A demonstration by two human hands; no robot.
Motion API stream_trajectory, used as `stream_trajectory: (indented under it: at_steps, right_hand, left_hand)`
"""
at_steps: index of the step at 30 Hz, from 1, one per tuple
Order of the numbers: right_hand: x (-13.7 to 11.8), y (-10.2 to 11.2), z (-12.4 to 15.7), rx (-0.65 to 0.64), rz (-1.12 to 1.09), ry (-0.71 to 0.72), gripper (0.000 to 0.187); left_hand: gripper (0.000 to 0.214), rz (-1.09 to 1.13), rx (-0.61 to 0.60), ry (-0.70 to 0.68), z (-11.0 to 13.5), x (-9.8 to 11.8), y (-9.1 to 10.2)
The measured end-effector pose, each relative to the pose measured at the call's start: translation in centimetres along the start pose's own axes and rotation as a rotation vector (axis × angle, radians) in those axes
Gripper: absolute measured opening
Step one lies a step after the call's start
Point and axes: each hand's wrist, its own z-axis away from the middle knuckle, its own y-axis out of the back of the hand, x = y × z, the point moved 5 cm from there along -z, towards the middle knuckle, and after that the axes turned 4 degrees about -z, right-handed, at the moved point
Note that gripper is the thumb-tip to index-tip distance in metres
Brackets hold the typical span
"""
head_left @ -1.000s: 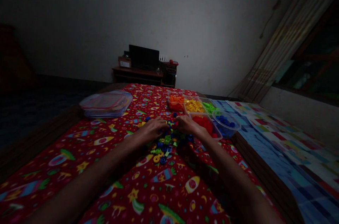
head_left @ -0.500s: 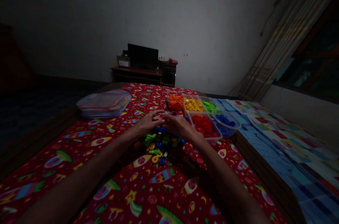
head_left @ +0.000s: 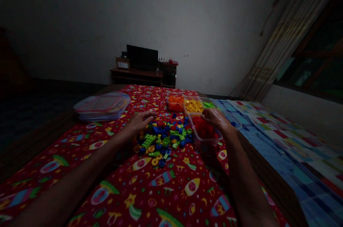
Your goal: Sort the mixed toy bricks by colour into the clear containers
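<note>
A loose pile of toy building blocks (head_left: 166, 141), mostly green, blue and yellow with some round wheel-like pieces, lies on the red patterned cloth. My left hand (head_left: 140, 121) is at the pile's upper left edge, thumb and fingers apart, with nothing visible in it. Over the right rim of a clear tub of red blocks (head_left: 202, 128) hovers my right hand (head_left: 216, 118). Its fingers are loosely bent and point left above the red blocks; no piece shows between them, though the fingertips are dark.
Behind the red tub are tubs of orange blocks (head_left: 175, 102), yellow blocks (head_left: 193, 105) and green blocks (head_left: 208, 105). A tub with blue pieces (head_left: 233, 124) is partly hidden by my right hand. Stacked clear lids (head_left: 102, 107) lie at left. A bed (head_left: 281, 141) adjoins at right.
My right hand has moved right from above the pile to the red tub. My left hand has shifted slightly left. More of the pile now shows between them.
</note>
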Motion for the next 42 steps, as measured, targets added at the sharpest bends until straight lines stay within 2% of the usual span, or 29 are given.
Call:
stream_trajectory:
  at_steps: [3, 8, 11, 13, 15, 19, 23, 28, 30, 37, 40, 42]
  right_hand:
    - [-2.5, -0.9, -0.1, 0.071, 0.015, 0.069, 0.028]
    - [-9.3, -6.0, 0.0, -0.026, -0.175, 0.396, 0.026]
    - [-10.9, -8.4, 0.1, -0.107, -0.169, 0.45, 0.035]
    - [-11.0, -9.0, 0.1, -0.148, -0.153, 0.433, 0.036]
    - [-10.7, -8.7, 0.2, -0.127, -0.161, 0.412, 0.033]
    - [-10.2, -7.6, 0.3, 0.021, -0.228, 0.419, 0.029]
    - [-10.3, -7.1, 0.5, 0.112, -0.351, 0.442, 0.023]
    - [-11.3, -6.0, 1.2, 0.062, -0.48, 0.496, 0.038]
    - [-11.6, -5.6, 1.3, 0.028, -0.501, 0.504, 0.036]
    - [-12.0, -5.6, 0.6, -0.108, -0.686, 0.395, 0.027]
    - [-11.5, -4.7, 0.5, -0.024, -0.644, 0.375, 0.026]
    - [-10.4, -3.5, 0.5, 0.052, -0.536, 0.338, 0.023]
  left_hand:
    - [0.053, -0.152, 0.026, -0.097, 0.1, -0.1, -0.8]
    - [0.043, -0.227, -0.05, -0.338, 0.9, 0.6, -3.3]
    - [0.039, -0.249, -0.083, -0.367, 1.3, 0.6, -4.4]
    - [0.036, -0.262, -0.084, -0.348, 1.3, 0.7, -4.6]
    - [0.03, -0.27, -0.078, -0.327, 1.4, 1.0, -4.4]
    - [0.017, -0.213, -0.024, -0.263, 1.3, 1.8, -3.5]
    - [0.033, 0.06, 0.081, -0.076, 0.7, 1.6, -2.8]
    - [0.052, 0.388, 0.065, 0.036, 0.5, 2.3, -3.2]
    - [0.053, 0.432, 0.071, 0.062, 0.7, 2.8, -3.2]
    - [0.051, 0.547, 0.146, 0.102, 1.6, 4.1, -3.1]
    - [0.051, 0.529, 0.132, 0.068, 1.4, 4.3, -3.1]
    - [0.049, 0.446, 0.14, 0.025, 1.1, 4.1, -2.2]
